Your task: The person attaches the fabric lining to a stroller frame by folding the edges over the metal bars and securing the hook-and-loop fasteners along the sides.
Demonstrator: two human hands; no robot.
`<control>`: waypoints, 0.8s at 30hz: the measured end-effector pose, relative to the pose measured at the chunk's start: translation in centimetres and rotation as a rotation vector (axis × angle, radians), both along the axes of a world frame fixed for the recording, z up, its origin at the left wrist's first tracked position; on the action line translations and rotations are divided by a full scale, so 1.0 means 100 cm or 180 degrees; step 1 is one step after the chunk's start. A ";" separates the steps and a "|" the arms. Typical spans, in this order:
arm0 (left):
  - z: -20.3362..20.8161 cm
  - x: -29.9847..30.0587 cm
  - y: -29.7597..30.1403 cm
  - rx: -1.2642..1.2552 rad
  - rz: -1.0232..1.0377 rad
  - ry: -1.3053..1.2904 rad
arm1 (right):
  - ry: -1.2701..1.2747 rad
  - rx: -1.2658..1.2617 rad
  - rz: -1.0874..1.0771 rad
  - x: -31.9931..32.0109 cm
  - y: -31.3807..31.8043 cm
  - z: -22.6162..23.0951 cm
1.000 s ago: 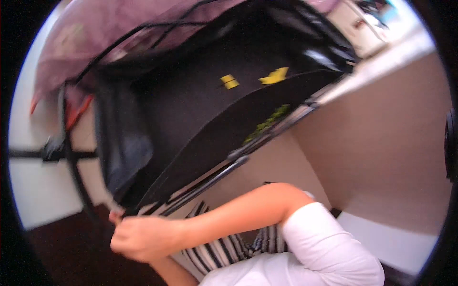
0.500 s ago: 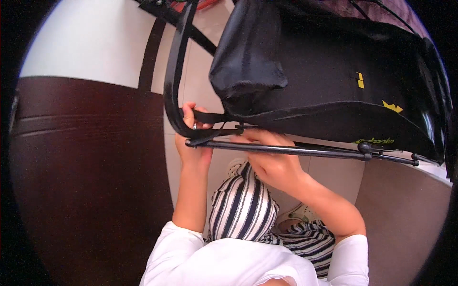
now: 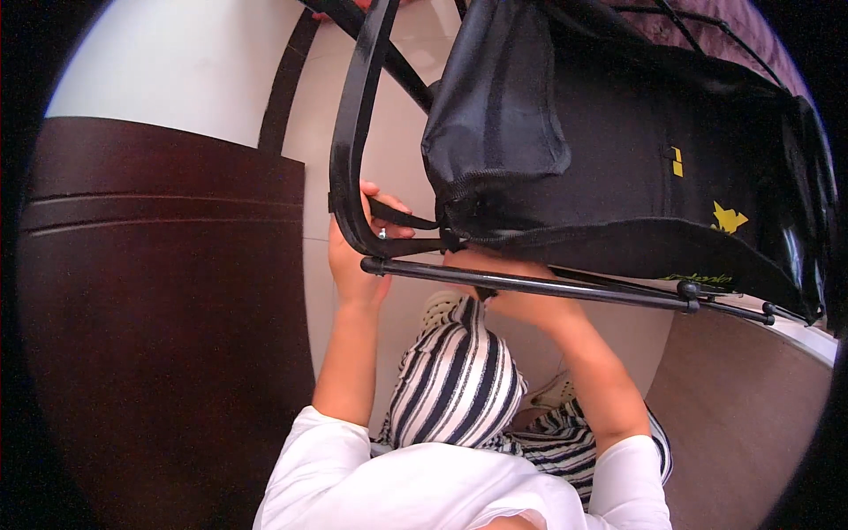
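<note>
A black fabric bag (image 3: 609,177) with yellow marks is mounted on a black tubular frame (image 3: 346,141). My left hand (image 3: 346,265) reaches up behind the frame's bent corner, its fingers curled at a black strap (image 3: 396,212) that runs from the tube to the bag's lower corner. A ring shows on one finger. My right hand (image 3: 502,264) is closed under the bag's lower edge, behind a thin black rod (image 3: 530,284). A dark strap end shows below the rod beside that hand. The rod and bag hide parts of its fingers.
A dark brown wooden panel (image 3: 159,309) stands at the left, with a white surface (image 3: 177,71) beyond it. Pale floor tiles (image 3: 402,71) lie below. A brown surface (image 3: 733,397) is at the right; purple fabric (image 3: 654,31) shows at the far right.
The bag and frame now appear slightly farther right and lower in view. My right hand has turned and pulled in under the bag's edge, and a dark strap end now shows below the rod.
</note>
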State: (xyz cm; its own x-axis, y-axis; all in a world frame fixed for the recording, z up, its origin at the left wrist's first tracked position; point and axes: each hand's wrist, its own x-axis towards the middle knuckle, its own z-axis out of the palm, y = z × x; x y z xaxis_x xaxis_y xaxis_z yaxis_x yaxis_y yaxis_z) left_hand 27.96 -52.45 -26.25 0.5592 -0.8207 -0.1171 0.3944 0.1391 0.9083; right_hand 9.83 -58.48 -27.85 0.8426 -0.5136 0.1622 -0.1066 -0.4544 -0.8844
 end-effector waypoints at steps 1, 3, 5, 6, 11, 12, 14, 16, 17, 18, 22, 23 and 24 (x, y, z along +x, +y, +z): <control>0.001 0.002 0.002 0.0010 -0.0108 -0.0065 | 0.0116 0.0200 0.0079 0.001 0.004 0.005; -0.004 0.008 0.008 -0.0139 -0.0393 -0.0111 | 0.0271 -0.0066 0.0048 0.011 0.013 0.013; -0.011 0.009 0.013 -0.0082 -0.0561 -0.0155 | 0.0540 -0.0283 0.0099 0.021 0.018 0.014; -0.013 0.010 0.014 -0.0043 -0.0736 -0.0225 | 0.0539 -0.0284 0.0103 0.027 0.017 0.016; -0.015 0.000 0.016 -0.0384 -0.1161 0.0330 | 0.0332 -0.0289 0.0081 0.036 0.016 0.023; -0.016 -0.007 0.018 -0.0380 -0.1141 0.0333 | 0.0111 -0.0523 -0.0030 0.037 0.017 0.023; -0.020 -0.022 0.021 -0.0180 -0.0232 0.0578 | 0.0198 -0.0361 0.0022 0.036 0.018 0.030; -0.029 -0.026 0.019 -0.0113 0.0042 0.0666 | 0.0285 -0.0216 0.0042 0.036 0.018 0.028; -0.032 -0.026 0.020 -0.0219 0.0110 0.0840 | 0.0224 -0.0343 0.0264 0.034 0.018 0.022; -0.034 -0.028 0.021 -0.0317 0.0187 0.1020 | 0.0168 -0.0460 0.0494 0.031 0.017 0.018; -0.033 -0.026 0.020 -0.0485 0.0457 0.1775 | -0.0047 -0.0794 0.0301 0.024 0.012 0.018; -0.036 -0.024 0.020 -0.0551 0.0334 0.1703 | -0.0066 -0.0634 0.0161 0.022 0.012 0.015; -0.039 -0.023 0.021 -0.0622 0.0200 0.1639 | -0.0076 -0.0482 0.0012 0.022 0.012 0.013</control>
